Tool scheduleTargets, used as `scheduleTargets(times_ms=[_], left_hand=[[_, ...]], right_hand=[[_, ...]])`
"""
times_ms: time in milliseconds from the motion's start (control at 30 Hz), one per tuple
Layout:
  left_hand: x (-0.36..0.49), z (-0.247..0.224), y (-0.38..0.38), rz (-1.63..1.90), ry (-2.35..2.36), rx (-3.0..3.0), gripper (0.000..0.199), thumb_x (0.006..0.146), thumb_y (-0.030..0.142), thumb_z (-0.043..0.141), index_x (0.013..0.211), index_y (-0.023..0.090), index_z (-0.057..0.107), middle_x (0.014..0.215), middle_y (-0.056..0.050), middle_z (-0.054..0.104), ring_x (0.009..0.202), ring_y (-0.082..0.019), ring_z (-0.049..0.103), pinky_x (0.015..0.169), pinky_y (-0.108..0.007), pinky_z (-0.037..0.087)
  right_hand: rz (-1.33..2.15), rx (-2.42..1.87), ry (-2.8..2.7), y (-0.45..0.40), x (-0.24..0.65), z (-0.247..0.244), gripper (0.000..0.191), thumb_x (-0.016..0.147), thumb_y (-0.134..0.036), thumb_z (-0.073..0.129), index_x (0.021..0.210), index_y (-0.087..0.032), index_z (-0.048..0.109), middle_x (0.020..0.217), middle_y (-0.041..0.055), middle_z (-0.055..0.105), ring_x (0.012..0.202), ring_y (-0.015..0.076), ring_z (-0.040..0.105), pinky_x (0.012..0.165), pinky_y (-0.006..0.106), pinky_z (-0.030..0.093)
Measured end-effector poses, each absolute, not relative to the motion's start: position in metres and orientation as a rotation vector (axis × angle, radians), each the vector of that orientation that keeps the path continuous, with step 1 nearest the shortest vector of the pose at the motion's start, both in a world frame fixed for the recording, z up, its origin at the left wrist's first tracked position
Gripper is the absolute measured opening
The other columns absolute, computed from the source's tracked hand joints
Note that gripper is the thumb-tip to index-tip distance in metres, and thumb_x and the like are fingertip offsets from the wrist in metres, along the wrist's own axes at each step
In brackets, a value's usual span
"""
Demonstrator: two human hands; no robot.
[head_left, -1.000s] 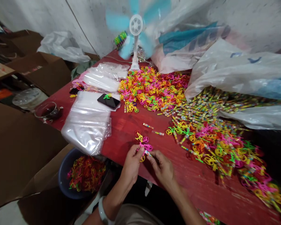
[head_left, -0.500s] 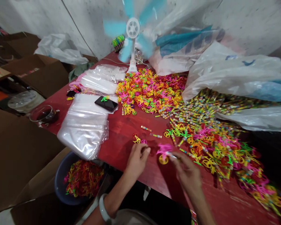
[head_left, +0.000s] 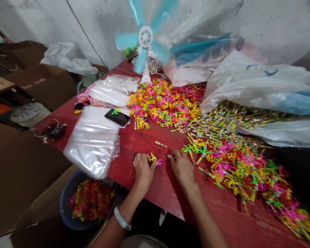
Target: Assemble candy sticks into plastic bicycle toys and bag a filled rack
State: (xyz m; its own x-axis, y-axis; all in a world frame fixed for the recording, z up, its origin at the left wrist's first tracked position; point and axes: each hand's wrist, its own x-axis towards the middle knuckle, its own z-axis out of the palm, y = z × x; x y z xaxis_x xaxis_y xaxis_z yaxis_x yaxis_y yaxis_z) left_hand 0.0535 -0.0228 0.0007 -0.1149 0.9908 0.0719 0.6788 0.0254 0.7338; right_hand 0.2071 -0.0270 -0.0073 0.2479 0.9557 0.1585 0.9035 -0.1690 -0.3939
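Observation:
My left hand (head_left: 144,169) rests on the red table, its thumb and fingers around a small yellow and magenta plastic bicycle toy (head_left: 153,158). To its right, my right hand (head_left: 181,167) is low over the table with its fingers bent together; what is at its fingertips is too small to make out. A thin patterned candy tube (head_left: 161,144) lies just beyond and between the hands. Close to the right hand is a heap of colourful plastic bicycle toys (head_left: 229,165) mixed with tubes.
Clear plastic bags (head_left: 93,141) and a black phone (head_left: 117,117) lie at the left. A glass cup (head_left: 48,129) stands near the left edge, above a blue basin (head_left: 64,210) of plastic pieces. A turning fan (head_left: 146,37) stands behind another toy heap (head_left: 165,101).
My right hand has moved forward and left, and the pink toy and tube it held no longer show. The second loose tube is no longer visible. My left hand has shifted slightly left.

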Motion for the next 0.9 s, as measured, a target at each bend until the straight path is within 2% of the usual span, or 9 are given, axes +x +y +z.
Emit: scheduleTargets(times_ms=[100,200,267,433,533,633,767,833,900], left_hand=[[0.052,0.000,-0.025,1.015,1.663,1.471,0.021,0.072,0.019,0.072,0.084,0.021,0.055,0.082,-0.001,0.060,0.084,-0.020,0.057,0.081,-0.035,0.041],[0.053,0.000,-0.027,1.087,1.428,1.229,0.018,0.076,0.019,0.065,0.090,0.021,0.052,0.081,0.000,0.061,0.078,-0.017,0.059,0.074,-0.028,0.044],[0.051,0.002,-0.030,1.108,1.359,1.210,0.019,0.078,0.019,0.062,0.094,0.021,0.052,0.085,-0.001,0.062,0.078,-0.016,0.060,0.073,-0.028,0.046],[0.035,0.011,-0.042,1.129,1.325,1.836,0.022,0.085,0.015,0.051,0.099,0.025,0.066,0.098,-0.006,0.069,0.097,-0.021,0.058,0.089,-0.036,0.043],[0.027,0.009,-0.049,1.106,1.188,2.143,0.024,0.089,0.015,0.049,0.092,0.026,0.070,0.094,-0.006,0.072,0.094,-0.022,0.059,0.088,-0.036,0.044],[0.027,0.001,-0.055,1.156,1.141,2.161,0.023,0.091,0.017,0.047,0.093,0.024,0.069,0.096,-0.007,0.070,0.094,-0.020,0.060,0.086,-0.034,0.048],[0.036,0.003,-0.063,1.275,1.304,1.708,0.022,0.092,0.024,0.048,0.106,0.021,0.065,0.108,-0.009,0.064,0.099,-0.018,0.060,0.088,-0.033,0.049],[0.040,0.011,-0.064,1.175,1.381,1.307,0.025,0.089,0.034,0.053,0.106,0.019,0.064,0.103,-0.008,0.065,0.093,-0.018,0.062,0.082,-0.031,0.050],[0.043,0.021,-0.062,1.012,1.302,1.007,0.029,0.083,0.042,0.060,0.097,0.017,0.067,0.091,-0.006,0.068,0.083,-0.018,0.062,0.075,-0.029,0.049]], right_hand=[[0.305,-1.998,-1.624,-0.037,0.212,-0.011,0.018,0.090,-0.031,0.045,0.091,-0.020,0.059,0.084,0.0096,0.062,0.071,0.0228,0.058,0.062,0.034,0.043],[0.625,-1.739,-1.383,-0.049,0.211,-0.006,0.026,0.087,-0.040,0.050,0.101,-0.020,0.054,0.079,0.0044,0.061,0.071,0.0208,0.058,0.063,0.033,0.046],[0.896,-1.555,-1.177,-0.054,0.204,0.002,0.028,0.086,-0.046,0.051,0.099,-0.021,0.052,0.076,0.0007,0.059,0.065,0.0174,0.058,0.062,0.032,0.047],[1.519,-1.222,-0.641,-0.062,0.185,0.027,0.033,0.079,-0.049,0.061,0.096,-0.023,0.049,0.077,-0.0022,0.059,0.052,0.0129,0.057,0.050,0.027,0.047],[1.711,-1.202,-0.557,-0.067,0.182,0.031,0.039,0.076,-0.054,0.064,0.096,-0.023,0.051,0.075,-0.0018,0.059,0.050,0.0114,0.054,0.044,0.023,0.039],[1.707,-1.226,-0.649,-0.073,0.178,0.026,0.040,0.073,-0.053,0.069,0.092,-0.021,0.053,0.074,-0.0030,0.055,0.055,0.0098,0.051,0.044,0.019,0.033],[1.467,-1.287,-0.785,-0.078,0.172,0.017,0.034,0.073,-0.047,0.071,0.088,-0.021,0.054,0.072,-0.0053,0.050,0.058,0.0086,0.045,0.051,0.020,0.036],[1.378,-1.309,-0.855,-0.079,0.169,0.015,0.030,0.076,-0.045,0.069,0.086,-0.021,0.053,0.072,-0.0049,0.049,0.061,0.0098,0.045,0.055,0.022,0.039],[1.338,-1.306,-0.931,-0.081,0.167,0.014,0.027,0.078,-0.044,0.066,0.084,-0.021,0.052,0.073,-0.0041,0.050,0.065,0.0111,0.047,0.060,0.023,0.042]])
